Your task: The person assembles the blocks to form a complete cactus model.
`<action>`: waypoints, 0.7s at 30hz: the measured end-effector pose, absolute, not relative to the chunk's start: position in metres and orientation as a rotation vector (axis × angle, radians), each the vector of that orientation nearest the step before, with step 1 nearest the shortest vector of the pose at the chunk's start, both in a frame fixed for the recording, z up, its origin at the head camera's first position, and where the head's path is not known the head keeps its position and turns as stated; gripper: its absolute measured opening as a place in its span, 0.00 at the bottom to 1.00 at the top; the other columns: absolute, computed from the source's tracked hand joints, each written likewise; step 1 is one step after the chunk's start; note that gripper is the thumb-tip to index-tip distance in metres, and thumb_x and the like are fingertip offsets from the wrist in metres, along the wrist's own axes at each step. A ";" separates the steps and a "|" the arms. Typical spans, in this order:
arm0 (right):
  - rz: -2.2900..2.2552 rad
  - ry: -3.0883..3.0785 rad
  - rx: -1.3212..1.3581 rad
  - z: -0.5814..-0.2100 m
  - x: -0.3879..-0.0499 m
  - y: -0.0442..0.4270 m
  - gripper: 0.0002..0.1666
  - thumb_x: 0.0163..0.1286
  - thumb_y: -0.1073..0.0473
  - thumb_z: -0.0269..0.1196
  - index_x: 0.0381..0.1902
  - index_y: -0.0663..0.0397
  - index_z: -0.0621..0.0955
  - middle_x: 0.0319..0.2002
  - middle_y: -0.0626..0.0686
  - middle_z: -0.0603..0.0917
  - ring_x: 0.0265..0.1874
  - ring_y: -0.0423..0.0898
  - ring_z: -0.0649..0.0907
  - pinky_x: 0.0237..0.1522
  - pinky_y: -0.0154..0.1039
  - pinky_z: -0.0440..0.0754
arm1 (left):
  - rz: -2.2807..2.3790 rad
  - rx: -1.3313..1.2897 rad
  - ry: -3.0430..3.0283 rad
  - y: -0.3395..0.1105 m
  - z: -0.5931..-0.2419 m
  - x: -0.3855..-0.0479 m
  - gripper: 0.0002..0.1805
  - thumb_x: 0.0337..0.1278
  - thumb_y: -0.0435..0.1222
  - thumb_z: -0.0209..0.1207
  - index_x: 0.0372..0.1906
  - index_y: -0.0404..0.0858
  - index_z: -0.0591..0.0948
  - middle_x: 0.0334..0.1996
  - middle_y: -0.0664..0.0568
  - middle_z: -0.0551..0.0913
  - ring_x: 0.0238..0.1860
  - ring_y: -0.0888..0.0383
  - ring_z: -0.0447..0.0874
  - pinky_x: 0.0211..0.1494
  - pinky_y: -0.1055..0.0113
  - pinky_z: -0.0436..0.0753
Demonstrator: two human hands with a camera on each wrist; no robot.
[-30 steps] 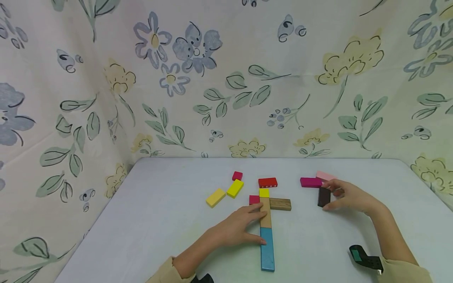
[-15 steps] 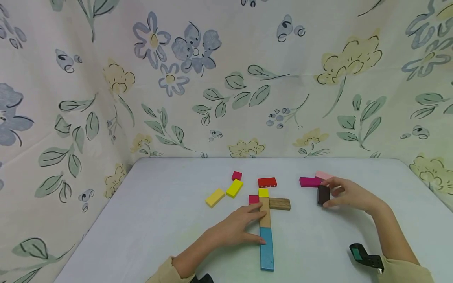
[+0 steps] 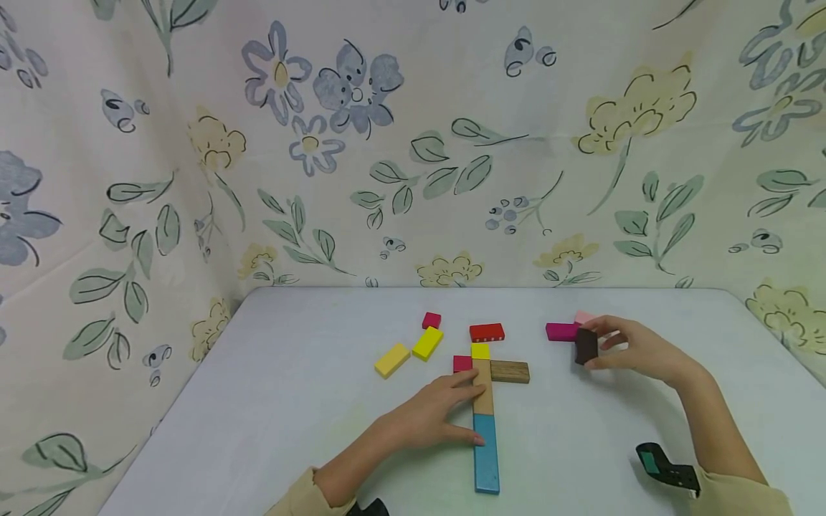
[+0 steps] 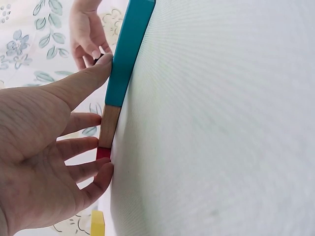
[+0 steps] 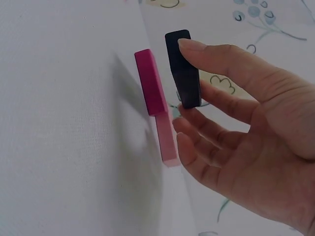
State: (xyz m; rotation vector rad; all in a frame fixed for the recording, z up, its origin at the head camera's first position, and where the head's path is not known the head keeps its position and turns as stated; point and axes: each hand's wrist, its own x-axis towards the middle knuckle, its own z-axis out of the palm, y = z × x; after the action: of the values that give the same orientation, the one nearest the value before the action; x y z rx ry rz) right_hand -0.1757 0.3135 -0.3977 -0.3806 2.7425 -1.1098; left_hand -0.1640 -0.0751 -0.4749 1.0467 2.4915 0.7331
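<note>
My right hand (image 3: 635,350) pinches a dark brown block (image 3: 586,347) between thumb and fingers. In the right wrist view this dark block (image 5: 184,69) is off the table, beside a magenta block (image 5: 151,82) and a pink block (image 5: 166,140). My left hand (image 3: 429,417) lies along a row of blocks with spread fingers. Its thumb touches the long blue block (image 3: 487,459); other fingertips touch the tan block (image 3: 483,394). A small yellow block (image 3: 480,351) tops the row. A crimson block (image 3: 462,363) sits to its left and a wood-grain brown block (image 3: 510,371) to its right.
Behind the row lies a red block (image 3: 487,332) with white dots. Farther left are a yellow block (image 3: 428,344), a pale yellow block (image 3: 392,360) and a small crimson block (image 3: 432,320). A floral cloth (image 3: 387,143) hangs behind the white table (image 3: 271,401).
My right hand has lifted the dark brown block off the table and shifted it slightly back and left. My left hand and the row of blocks stay put.
</note>
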 end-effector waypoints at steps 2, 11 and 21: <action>-1.115 2.745 -0.378 -0.396 -0.175 0.311 0.41 0.63 0.55 0.77 0.67 0.69 0.74 0.61 0.67 0.80 0.57 0.63 0.79 0.48 0.53 0.83 | 0.733 1.047 2.491 -0.075 -0.476 -0.165 0.48 0.59 0.68 0.65 0.82 0.61 0.64 0.84 0.59 0.57 0.82 0.52 0.59 0.77 0.47 0.73; -1.163 2.740 -0.390 -0.391 -0.176 0.301 0.40 0.64 0.57 0.77 0.69 0.67 0.74 0.58 0.65 0.81 0.56 0.61 0.78 0.45 0.45 0.81 | 0.740 1.041 2.484 -0.075 -0.474 -0.164 0.47 0.60 0.67 0.65 0.82 0.60 0.65 0.84 0.59 0.57 0.82 0.52 0.59 0.77 0.47 0.73; -1.229 2.732 -0.449 -0.389 -0.179 0.287 0.38 0.65 0.60 0.76 0.69 0.67 0.75 0.57 0.65 0.81 0.54 0.61 0.79 0.43 0.42 0.82 | 0.755 1.045 2.486 -0.076 -0.468 -0.160 0.46 0.61 0.66 0.65 0.82 0.60 0.65 0.84 0.58 0.58 0.81 0.52 0.60 0.77 0.47 0.72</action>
State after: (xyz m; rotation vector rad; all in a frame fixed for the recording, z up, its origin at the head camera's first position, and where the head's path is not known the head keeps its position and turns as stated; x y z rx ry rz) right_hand -0.1789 0.2871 -0.3885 -0.4491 2.7315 -1.2286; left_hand -0.1600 -0.0760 -0.4678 1.0452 2.4856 0.7550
